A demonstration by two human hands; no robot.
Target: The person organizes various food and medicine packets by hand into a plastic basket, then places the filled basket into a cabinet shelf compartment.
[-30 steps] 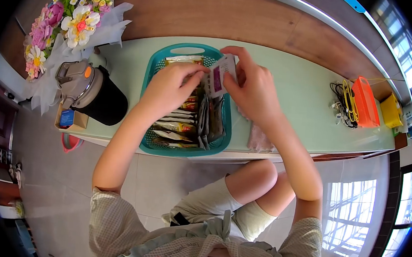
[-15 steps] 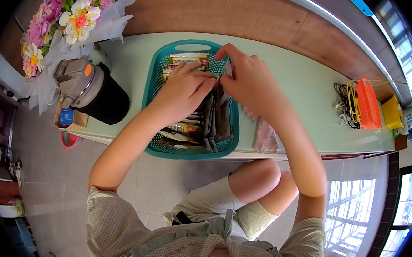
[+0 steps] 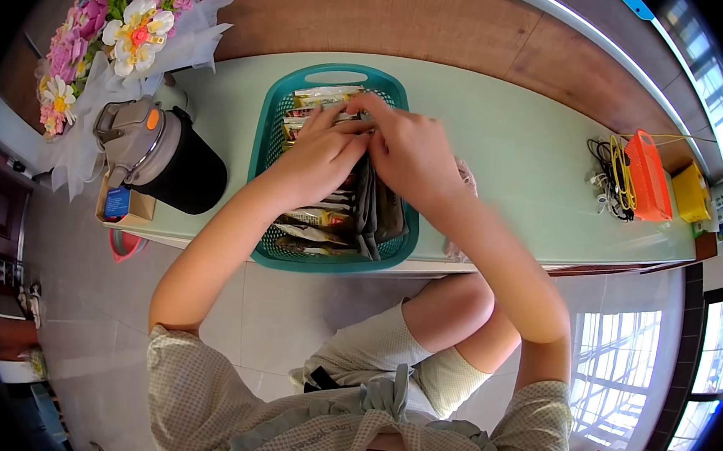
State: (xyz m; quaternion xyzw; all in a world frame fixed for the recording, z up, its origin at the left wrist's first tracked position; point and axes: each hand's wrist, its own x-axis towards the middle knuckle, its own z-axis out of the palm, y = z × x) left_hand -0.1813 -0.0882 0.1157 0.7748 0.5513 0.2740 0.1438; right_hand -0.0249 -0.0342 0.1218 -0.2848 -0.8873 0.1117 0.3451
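A teal plastic basket (image 3: 254,161) with a mesh wall stands on the pale green tabletop, packed with upright packets. Yellow-and-white printed packets (image 3: 320,217) fill its left side, and dark grey packets (image 3: 387,217) stand in a row on the right. Over the middle of the basket is my left hand (image 3: 320,160), its fingers bent and its thumb close to the forefinger. My right hand (image 3: 416,158) meets it there, fingers curled together and slightly blurred. Whatever the fingertips hold between them is hidden.
Left of the basket stand a black-and-grey tumbler (image 3: 183,163), a small box (image 3: 132,208) and a flower bouquet (image 3: 140,38). A pink cloth (image 3: 458,247) lies partly behind my right forearm. Far right are coiled cables (image 3: 616,176), an orange basket (image 3: 650,179) and a yellow container (image 3: 689,196).
My right hand has moved left and slightly down, from the basket's right side to my left fingertips. The dark packet at its fingers is now out of sight. My left hand has barely moved.
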